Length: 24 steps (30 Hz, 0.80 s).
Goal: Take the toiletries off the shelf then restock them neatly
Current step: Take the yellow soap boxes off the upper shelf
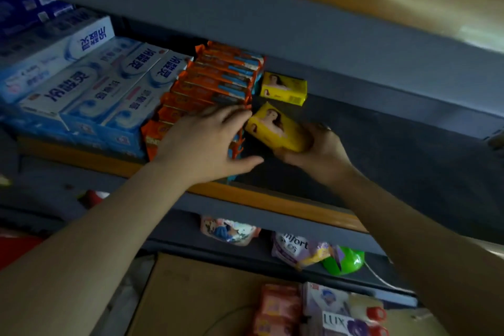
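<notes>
On the dark shelf [395,150] a row of orange soap packs [218,82] runs from front to back. My left hand [207,142] lies flat on the front packs, fingers spread. My right hand [319,153] grips a yellow soap box [275,127] just right of the orange row, tilted above the shelf floor. A second yellow soap box [283,88] lies at the back of the shelf, beside the far end of the orange row. Blue and white toothpaste boxes [95,87] are stacked to the left.
The upper shelf board [272,22] hangs close overhead. Below, a lower shelf holds pouches [297,251] and a green object [346,260]. A cardboard box [196,297] at the bottom has soap packs and a Lux pack [335,316] on it.
</notes>
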Tool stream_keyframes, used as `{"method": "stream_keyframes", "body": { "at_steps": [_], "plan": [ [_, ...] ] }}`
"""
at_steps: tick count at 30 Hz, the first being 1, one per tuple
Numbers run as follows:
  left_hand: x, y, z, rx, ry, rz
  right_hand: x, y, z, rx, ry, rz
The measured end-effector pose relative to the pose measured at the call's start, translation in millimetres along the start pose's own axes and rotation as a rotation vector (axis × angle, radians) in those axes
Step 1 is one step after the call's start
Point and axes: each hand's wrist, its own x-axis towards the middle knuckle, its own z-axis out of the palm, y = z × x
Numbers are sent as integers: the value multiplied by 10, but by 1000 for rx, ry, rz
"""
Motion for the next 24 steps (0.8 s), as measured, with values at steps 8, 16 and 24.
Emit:
{"method": "stream_keyframes", "body": {
  "at_steps": [8,16,24],
  "plan": [
    [-673,659,-300,-816,167,-97,-1224,-146,-327,381,-113,-96],
    [-1014,1009,-536,-1230,-128,-518,-1929,-175,-131,453,-75,-13],
    [-1322,1132,-199,-1915,-420,-684,-2299,-113,-338,1151,-140,386]
  ]
}}
